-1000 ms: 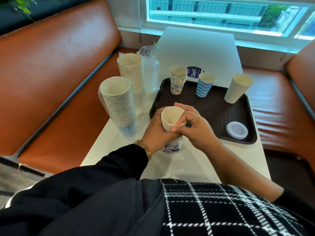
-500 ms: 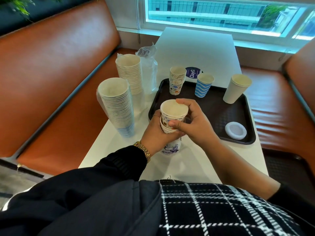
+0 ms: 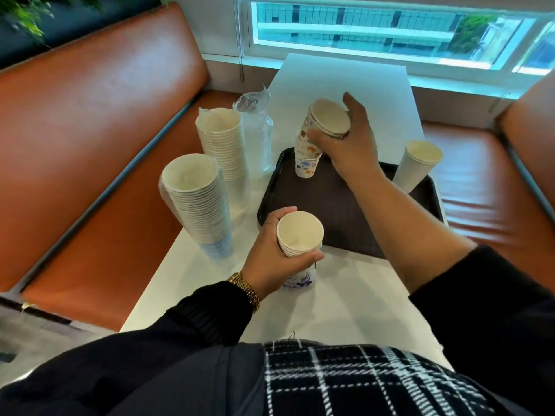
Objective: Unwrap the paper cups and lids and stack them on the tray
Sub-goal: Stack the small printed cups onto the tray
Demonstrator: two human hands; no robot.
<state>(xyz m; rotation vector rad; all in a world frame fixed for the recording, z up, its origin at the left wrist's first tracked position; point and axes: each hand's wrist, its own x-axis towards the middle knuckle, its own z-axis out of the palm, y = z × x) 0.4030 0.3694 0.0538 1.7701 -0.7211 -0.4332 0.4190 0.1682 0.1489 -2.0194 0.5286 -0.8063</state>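
Observation:
My right hand (image 3: 348,145) grips a printed paper cup (image 3: 326,120), tilted, at the top of the short stack of printed cups (image 3: 307,163) on the far left corner of the dark tray (image 3: 339,211). My left hand (image 3: 276,253) holds a small stack of nested cups (image 3: 298,235) just above the table, in front of the tray's near left edge. A plain white cup (image 3: 417,163) stands at the tray's far right. My right arm hides the striped cup and the lid.
Two tall wrapped stacks of white cups (image 3: 198,202) (image 3: 223,142) stand on the table's left side, with a clear plastic sleeve (image 3: 256,130) behind them. Orange bench seats (image 3: 90,121) flank the white table (image 3: 345,301). A window runs along the far wall.
My right hand pulled one printed cup off the stack in my left hand and carried it forward to the printed stack on the tray. The left hand stayed low with its stack.

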